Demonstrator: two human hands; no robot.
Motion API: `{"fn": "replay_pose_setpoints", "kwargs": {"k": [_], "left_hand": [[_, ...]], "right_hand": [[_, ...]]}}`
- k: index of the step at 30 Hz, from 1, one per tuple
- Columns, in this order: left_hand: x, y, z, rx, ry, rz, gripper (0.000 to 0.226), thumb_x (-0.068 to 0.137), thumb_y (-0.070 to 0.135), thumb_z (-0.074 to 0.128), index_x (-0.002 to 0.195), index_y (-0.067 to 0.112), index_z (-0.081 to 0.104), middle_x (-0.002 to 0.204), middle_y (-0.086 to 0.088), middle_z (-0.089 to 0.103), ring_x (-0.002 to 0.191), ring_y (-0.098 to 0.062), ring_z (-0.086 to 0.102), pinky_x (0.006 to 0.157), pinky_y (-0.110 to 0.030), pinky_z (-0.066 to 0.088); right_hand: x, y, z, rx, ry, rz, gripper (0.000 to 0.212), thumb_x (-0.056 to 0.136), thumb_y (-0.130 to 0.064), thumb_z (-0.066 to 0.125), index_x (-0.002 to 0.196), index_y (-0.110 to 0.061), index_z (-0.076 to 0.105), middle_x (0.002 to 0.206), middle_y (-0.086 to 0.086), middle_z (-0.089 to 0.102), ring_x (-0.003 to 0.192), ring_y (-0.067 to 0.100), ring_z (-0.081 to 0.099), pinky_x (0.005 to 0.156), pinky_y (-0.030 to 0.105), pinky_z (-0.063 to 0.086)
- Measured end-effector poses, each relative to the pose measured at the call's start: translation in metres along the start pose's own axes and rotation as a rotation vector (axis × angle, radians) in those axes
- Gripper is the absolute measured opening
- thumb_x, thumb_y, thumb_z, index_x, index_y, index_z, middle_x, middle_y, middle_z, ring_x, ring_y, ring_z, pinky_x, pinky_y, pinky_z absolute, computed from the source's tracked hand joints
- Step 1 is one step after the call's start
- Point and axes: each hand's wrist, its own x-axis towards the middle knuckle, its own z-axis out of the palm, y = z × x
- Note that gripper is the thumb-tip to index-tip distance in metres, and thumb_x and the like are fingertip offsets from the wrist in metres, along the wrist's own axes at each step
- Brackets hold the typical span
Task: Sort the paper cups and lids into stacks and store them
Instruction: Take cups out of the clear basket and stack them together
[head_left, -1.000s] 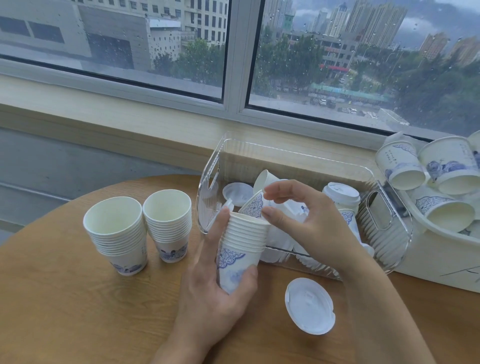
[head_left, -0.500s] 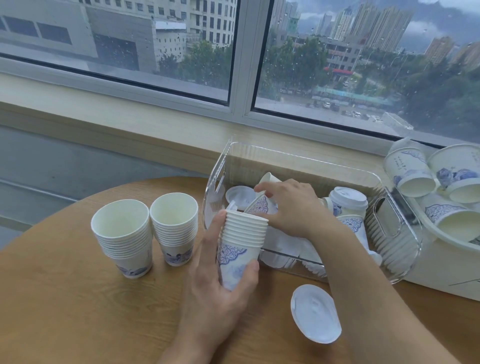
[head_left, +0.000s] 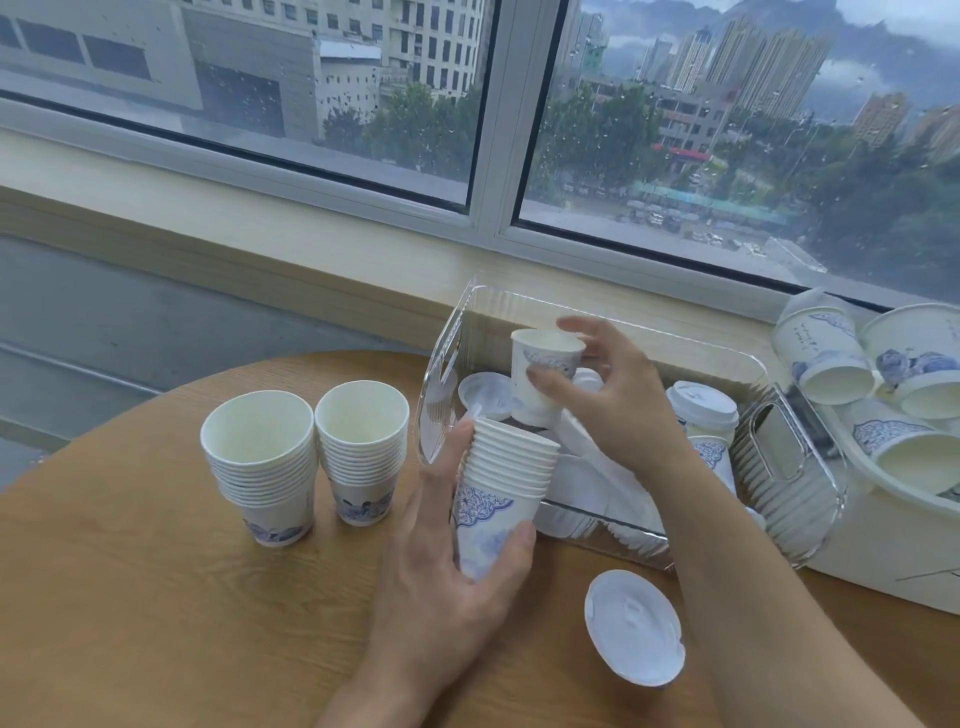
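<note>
Right hand (head_left: 618, 400) is up out of the clear bin (head_left: 613, 306) now, lifting a single paper cup (head_left: 543, 371) it was reaching for half a second ago; cup is upright, pinched between thumb and fingers, above the bin's left end and just above the held stack. Left hand (head_left: 441, 561) grips a nested stack of cups (head_left: 501, 488) around its lower body, thumb on the near side, stack upright just in front of the bin's left corner, same spot as before. Two more cup stacks (head_left: 262, 462) and (head_left: 361, 447) stand side by side on the wooden tabletop (head_left: 130, 597), left of the hands. One white lid (head_left: 634, 626) lies flat on the tabletop near the right forearm. Inside the bin: loose lids, a lidded cup (head_left: 701, 410), more cups lying down. White tub (head_left: 883, 551) at right edge holds larger cups on their sides. Window behind.
</note>
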Motion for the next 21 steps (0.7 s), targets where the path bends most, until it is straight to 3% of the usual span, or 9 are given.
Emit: {"fn": "replay_pose_setpoints", "kwargs": {"k": [3,6,11,16,21], "left_hand": [[0.001,0.001,0.000,-0.005,-0.017,0.019,0.085,0.084,0.054,0.071,0.158,0.049,0.030,0.152,0.018,0.053,0.138,-0.014,0.056,0.109,-0.045,0.051],[0.001,0.000,0.000,-0.013,-0.030,0.019,0.085,0.084,0.054,0.072,0.158,0.048,0.030,0.152,0.014,0.055,0.138,-0.016,0.056,0.108,-0.046,0.052],[0.000,0.002,-0.001,-0.012,-0.035,0.027,0.084,0.084,0.056,0.071,0.158,0.049,0.031,0.153,0.015,0.054,0.138,-0.012,0.054,0.107,-0.044,0.053],[0.000,0.002,-0.001,-0.004,-0.029,0.043,0.083,0.084,0.056,0.071,0.157,0.049,0.032,0.155,0.018,0.050,0.139,-0.012,0.053,0.107,-0.043,0.052],[0.000,0.001,0.000,-0.014,-0.013,0.059,0.082,0.085,0.056,0.071,0.157,0.049,0.032,0.157,0.021,0.047,0.140,-0.009,0.053,0.107,-0.042,0.053]], "right_hand": [[-0.010,-0.011,-0.012,0.392,-0.020,0.060,0.054,0.084,-0.041,0.082,0.134,-0.033,0.062,0.117,-0.003,0.076,0.108,0.012,0.071,0.095,0.032,0.055],[-0.018,-0.019,-0.019,0.561,-0.088,0.080,0.057,0.084,-0.035,0.082,0.137,-0.027,0.060,0.115,0.001,0.078,0.105,0.011,0.072,0.092,0.027,0.053],[-0.031,-0.019,-0.022,0.477,-0.213,0.067,0.062,0.082,-0.031,0.077,0.140,-0.027,0.058,0.114,0.002,0.077,0.104,0.009,0.072,0.085,0.015,0.053],[-0.040,-0.017,-0.020,0.402,-0.316,0.078,0.065,0.081,-0.032,0.078,0.142,-0.021,0.060,0.125,0.002,0.075,0.116,0.014,0.071,0.094,0.021,0.054],[-0.049,-0.013,-0.015,0.361,-0.387,0.062,0.049,0.085,-0.031,0.076,0.130,-0.015,0.069,0.121,0.004,0.076,0.116,0.020,0.071,0.097,0.026,0.055]]}}
